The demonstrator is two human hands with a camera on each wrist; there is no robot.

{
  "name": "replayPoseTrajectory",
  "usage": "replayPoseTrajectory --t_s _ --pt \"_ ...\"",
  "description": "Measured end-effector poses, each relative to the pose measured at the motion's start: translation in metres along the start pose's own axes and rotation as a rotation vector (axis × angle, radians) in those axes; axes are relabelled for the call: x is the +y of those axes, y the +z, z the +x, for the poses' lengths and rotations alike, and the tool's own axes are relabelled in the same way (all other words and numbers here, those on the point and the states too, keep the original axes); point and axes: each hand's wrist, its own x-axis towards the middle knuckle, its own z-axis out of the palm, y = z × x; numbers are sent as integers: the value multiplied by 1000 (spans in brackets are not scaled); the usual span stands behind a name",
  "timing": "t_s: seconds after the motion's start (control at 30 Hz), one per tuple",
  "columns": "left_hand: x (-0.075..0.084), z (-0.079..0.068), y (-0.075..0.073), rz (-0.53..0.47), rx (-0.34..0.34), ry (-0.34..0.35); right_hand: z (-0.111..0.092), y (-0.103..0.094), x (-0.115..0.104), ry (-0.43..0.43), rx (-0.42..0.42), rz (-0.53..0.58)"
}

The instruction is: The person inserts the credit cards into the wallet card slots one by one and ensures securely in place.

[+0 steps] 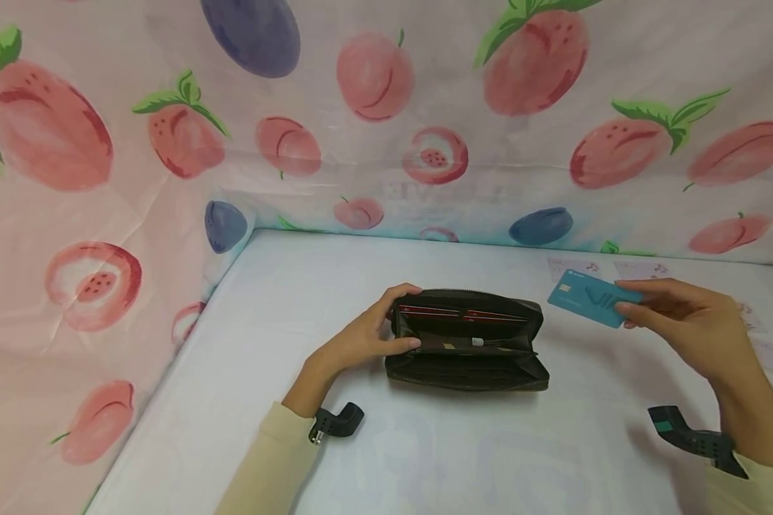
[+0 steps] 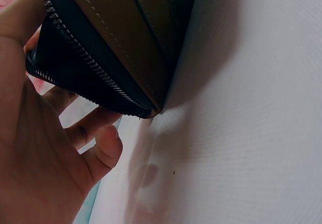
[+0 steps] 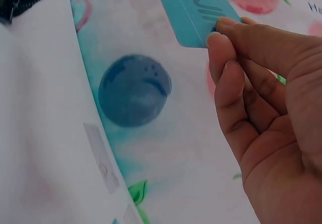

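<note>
A dark zip-around wallet (image 1: 467,372) stands unzipped on the white table, its compartments facing up. Red-edged cards (image 1: 431,312) show in slots along its back inner wall. My left hand (image 1: 361,332) grips the wallet's left end, the thumb over the inner divider; the left wrist view shows the zipper teeth and brown outer panel of the wallet (image 2: 108,22). To the right of the wallet and apart from it, my right hand (image 1: 702,322) pinches a blue bank card (image 1: 586,297) by its right end. In the right wrist view the card (image 3: 193,12) is held between thumb and fingers.
Pale pink printed paper slips (image 1: 640,270) lie on the table behind and beside the right hand. A fruit-patterned cloth (image 1: 373,186) hangs at the back and left of the table (image 1: 245,343). A black wrist mount (image 1: 692,436) sticks out from the right wrist.
</note>
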Motion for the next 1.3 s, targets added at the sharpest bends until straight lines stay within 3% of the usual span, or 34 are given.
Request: replayPoseTrajectory --t_s 0.1,0.33,0.63,0.93,1.3 --pt "-1 0 0 4 0 6 1 6 -9 -38 -22 -2" --pt "39 -8 -7 -22 -21 -8 7 19 -32 -129 -77 32" --pt "41 -9 -7 -4 -22 -13 13 35 -41 -375 -143 106" --pt "40 -10 -7 -1 -19 -8 17 51 -64 -458 -145 43" --pt "40 -10 -7 -17 -21 -12 26 73 -63 -595 -115 2"
